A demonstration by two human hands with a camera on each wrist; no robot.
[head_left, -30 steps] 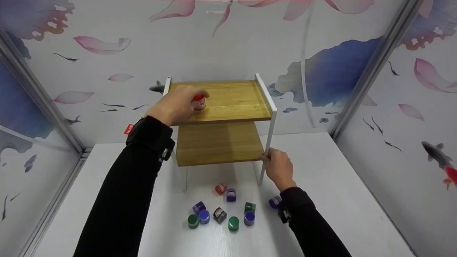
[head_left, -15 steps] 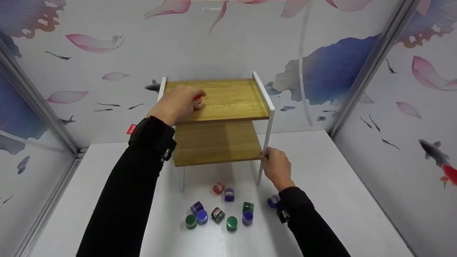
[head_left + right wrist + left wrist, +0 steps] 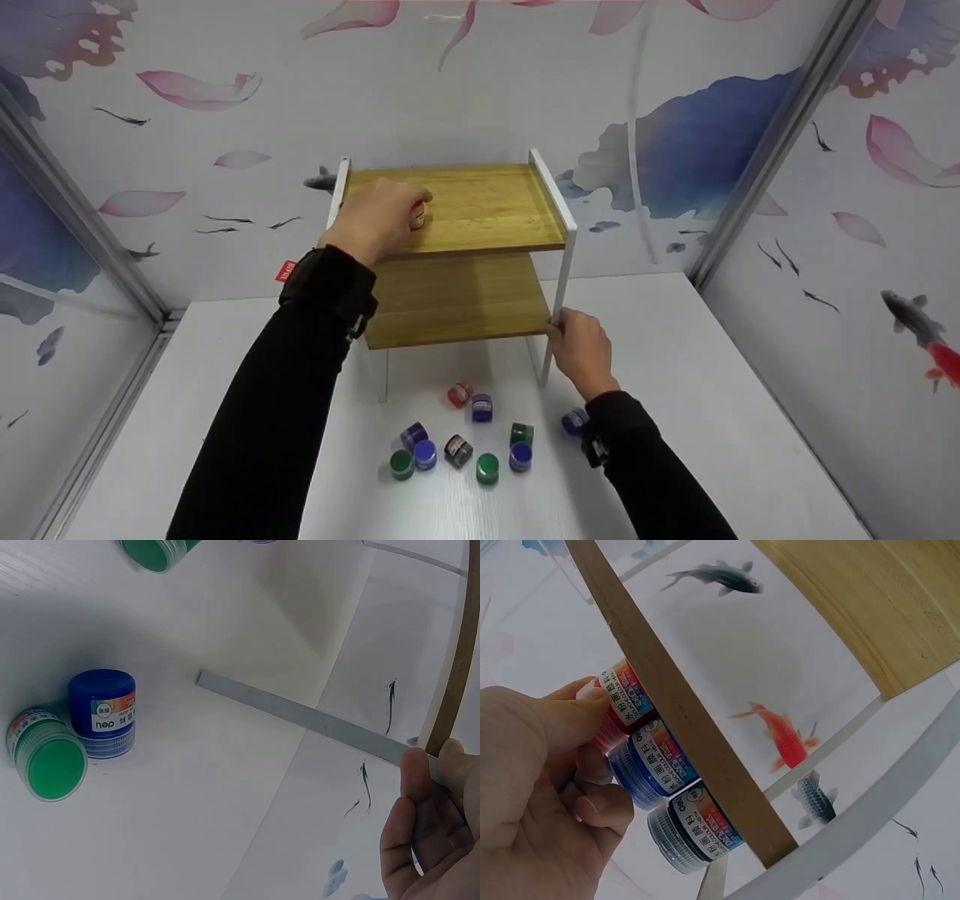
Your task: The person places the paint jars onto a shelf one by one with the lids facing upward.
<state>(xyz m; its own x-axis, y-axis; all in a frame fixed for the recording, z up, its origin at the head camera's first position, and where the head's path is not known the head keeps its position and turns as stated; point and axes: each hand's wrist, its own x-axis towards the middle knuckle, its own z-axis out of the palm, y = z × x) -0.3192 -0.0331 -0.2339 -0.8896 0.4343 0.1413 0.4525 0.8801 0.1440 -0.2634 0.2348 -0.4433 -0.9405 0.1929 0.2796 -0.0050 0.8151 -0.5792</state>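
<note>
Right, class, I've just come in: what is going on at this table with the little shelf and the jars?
A person's left hand holds a red-capped jar on the top board of a small two-tier wooden shelf. The left wrist view shows a blue jar and a dark jar lined up beside it. The right hand grips the shelf's white front leg. More small jars sit scattered on the white table in front.

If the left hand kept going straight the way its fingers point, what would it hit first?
The left hand points across the top shelf toward its right side. Past the red jar it grips, the wood looks bare, so probably the white right rail comes first, though depth is unclear.
</note>
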